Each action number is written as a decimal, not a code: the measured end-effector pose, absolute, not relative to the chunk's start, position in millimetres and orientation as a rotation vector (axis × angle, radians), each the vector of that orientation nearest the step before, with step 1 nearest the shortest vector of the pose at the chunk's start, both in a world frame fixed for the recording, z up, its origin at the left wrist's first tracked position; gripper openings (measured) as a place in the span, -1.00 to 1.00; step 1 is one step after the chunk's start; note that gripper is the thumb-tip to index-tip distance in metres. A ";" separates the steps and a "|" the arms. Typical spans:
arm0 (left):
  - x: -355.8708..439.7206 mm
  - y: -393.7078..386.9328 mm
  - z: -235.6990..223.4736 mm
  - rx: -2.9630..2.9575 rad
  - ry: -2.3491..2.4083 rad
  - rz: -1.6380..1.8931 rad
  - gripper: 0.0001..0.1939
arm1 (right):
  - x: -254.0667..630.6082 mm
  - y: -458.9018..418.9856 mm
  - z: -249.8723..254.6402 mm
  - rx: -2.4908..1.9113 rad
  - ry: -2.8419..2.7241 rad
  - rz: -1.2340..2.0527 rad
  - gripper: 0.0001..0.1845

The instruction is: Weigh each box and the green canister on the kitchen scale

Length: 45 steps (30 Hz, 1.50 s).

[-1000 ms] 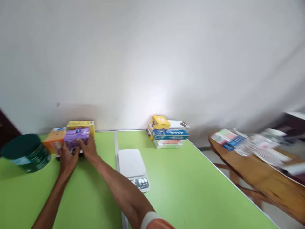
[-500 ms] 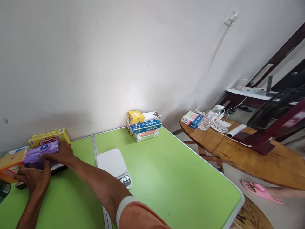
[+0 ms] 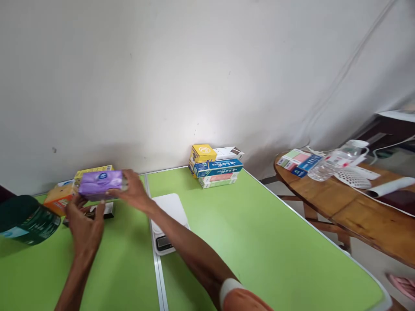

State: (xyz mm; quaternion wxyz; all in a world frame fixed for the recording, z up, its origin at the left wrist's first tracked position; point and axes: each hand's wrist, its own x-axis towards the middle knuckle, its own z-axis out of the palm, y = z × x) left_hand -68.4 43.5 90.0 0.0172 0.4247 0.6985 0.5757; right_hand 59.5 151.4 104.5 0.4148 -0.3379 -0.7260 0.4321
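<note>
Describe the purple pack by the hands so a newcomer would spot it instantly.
Find the green table, then go left past the white scale. The right hand holds the purple pack by its right end; the left hand is at its lower left. Its purple colour sets it apart from the yellow box behind and the orange box to its left.

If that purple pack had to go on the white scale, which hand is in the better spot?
Probably the right hand: it grips the purple pack at the end nearer the white scale. The left hand is farther from the scale.
</note>
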 end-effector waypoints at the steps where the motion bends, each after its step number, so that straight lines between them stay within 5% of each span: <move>1: -50.5 36.5 94.9 1.386 2.136 1.765 -0.27 | 83.0 146.1 107.9 -0.827 -1.788 1.082 -0.22; 11: 75.3 5.2 44.0 1.661 1.795 1.470 -0.40 | 259.5 101.1 62.6 -1.003 -1.688 1.051 -0.31; 26: -1.2 17.2 -20.2 1.038 1.668 1.489 -0.24 | 278.1 87.3 -28.5 -1.127 -1.030 1.095 -0.21; 45: 2.1 15.5 -5.0 1.004 1.689 1.400 -0.21 | 268.3 87.8 -23.5 -1.196 -1.123 0.952 -0.29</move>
